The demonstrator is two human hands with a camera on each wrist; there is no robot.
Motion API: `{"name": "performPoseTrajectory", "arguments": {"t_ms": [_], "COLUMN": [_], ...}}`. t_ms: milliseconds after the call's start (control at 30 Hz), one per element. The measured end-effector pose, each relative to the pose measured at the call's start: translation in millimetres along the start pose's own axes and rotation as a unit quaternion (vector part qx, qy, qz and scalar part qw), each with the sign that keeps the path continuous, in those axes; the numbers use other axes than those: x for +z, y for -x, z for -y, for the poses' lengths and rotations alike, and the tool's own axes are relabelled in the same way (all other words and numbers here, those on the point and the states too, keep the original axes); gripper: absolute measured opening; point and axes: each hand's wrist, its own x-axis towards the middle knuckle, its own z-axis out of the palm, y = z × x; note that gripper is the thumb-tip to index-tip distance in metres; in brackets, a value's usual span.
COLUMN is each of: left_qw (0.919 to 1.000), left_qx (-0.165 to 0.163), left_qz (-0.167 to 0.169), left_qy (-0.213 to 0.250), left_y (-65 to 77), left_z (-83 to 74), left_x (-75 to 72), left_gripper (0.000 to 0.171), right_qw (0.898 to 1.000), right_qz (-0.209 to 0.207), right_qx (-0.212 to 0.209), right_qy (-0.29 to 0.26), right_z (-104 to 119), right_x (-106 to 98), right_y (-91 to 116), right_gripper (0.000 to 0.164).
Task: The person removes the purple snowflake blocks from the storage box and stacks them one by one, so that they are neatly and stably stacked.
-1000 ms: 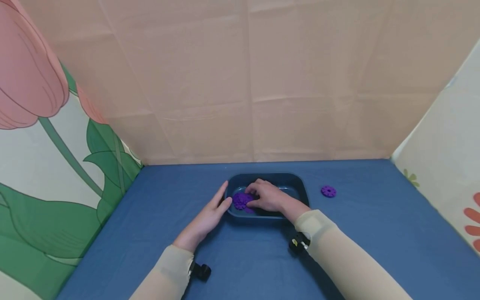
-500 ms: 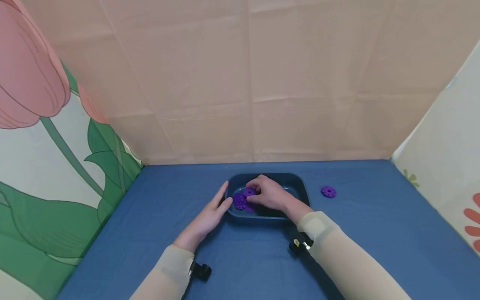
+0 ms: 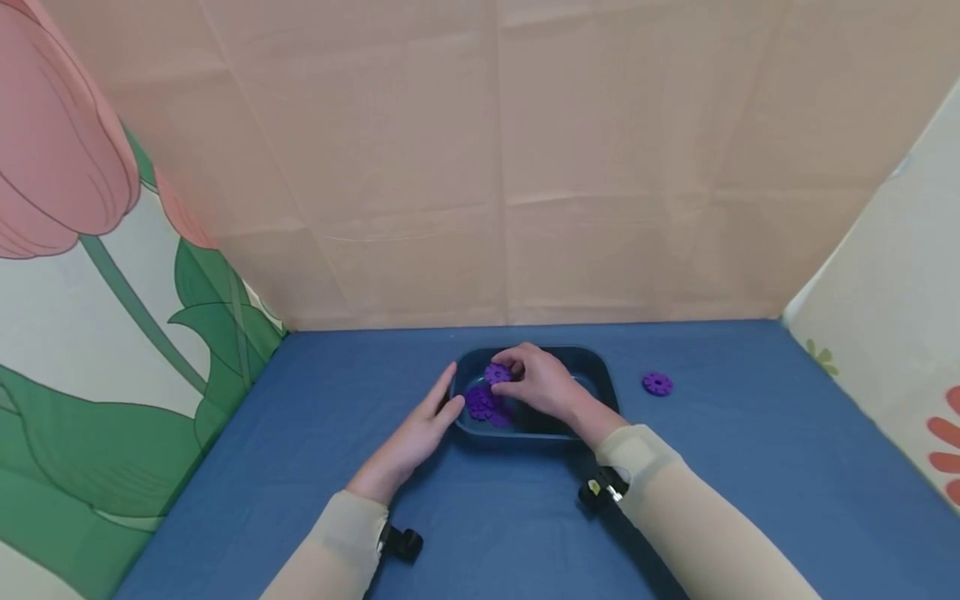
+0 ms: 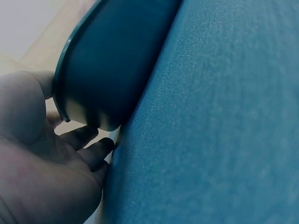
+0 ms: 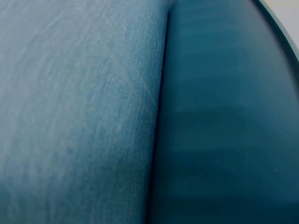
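Note:
In the head view my right hand (image 3: 542,381) pinches a purple notched disc (image 3: 497,373) between thumb and fingers, over the left part of a dark blue tray (image 3: 606,379). Beneath it, several more purple discs (image 3: 480,403) lie heaped in the tray's left end. My left hand (image 3: 417,429) rests against the tray's left end, fingers extended, thumb at the near corner. The left wrist view shows the left hand (image 4: 51,154) with fingertips at the outer wall of the tray (image 4: 107,60). Only the tray's side (image 5: 215,121) and cloth show in the right wrist view.
One purple disc (image 3: 657,383) lies alone on the blue cloth-covered table (image 3: 720,467), right of the tray. A beige cloth backdrop (image 3: 495,167) rises behind the table. Printed flower panels (image 3: 217,333) stand at the sides.
My right hand has lifted a purple disc off the heap, moving slightly up and away toward the tray's far side. The left hand and tray have stayed put.

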Motion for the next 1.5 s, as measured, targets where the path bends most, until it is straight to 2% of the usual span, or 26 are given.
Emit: {"name": "performPoseTrajectory", "arguments": {"t_ms": [333, 500, 767, 1133, 1500], "left_qw": [1.0000, 0.9999, 1.0000, 0.9999, 1.0000], "left_qx": [-0.007, -0.011, 0.003, 0.003, 0.002], "left_qz": [0.000, -0.008, -0.008, -0.007, -0.003], "left_qy": [0.001, -0.002, -0.005, -0.006, -0.001], "left_y": [2.9, 2.0, 0.8, 2.3, 3.2], "left_z": [2.4, -0.8, -1.5, -3.7, -5.3], "left_x": [1.4, 1.6, -0.4, -0.6, -1.0], "left_gripper": [0.068, 0.065, 0.066, 0.066, 0.066], "right_qw": [0.999, 0.998, 0.996, 0.991, 0.988], "right_qz": [-0.032, -0.054, -0.083, -0.131, -0.153], "right_qx": [-0.009, -0.010, -0.006, 0.007, 0.030], "right_qy": [-0.016, -0.022, -0.037, -0.013, 0.000], "right_z": [3, 5, 6, -11, -39], "right_x": [-12, -29, -56, -79, -99], "right_y": [7, 14, 33, 64, 76], "right_gripper": [0.041, 0.042, 0.043, 0.046, 0.048]}}
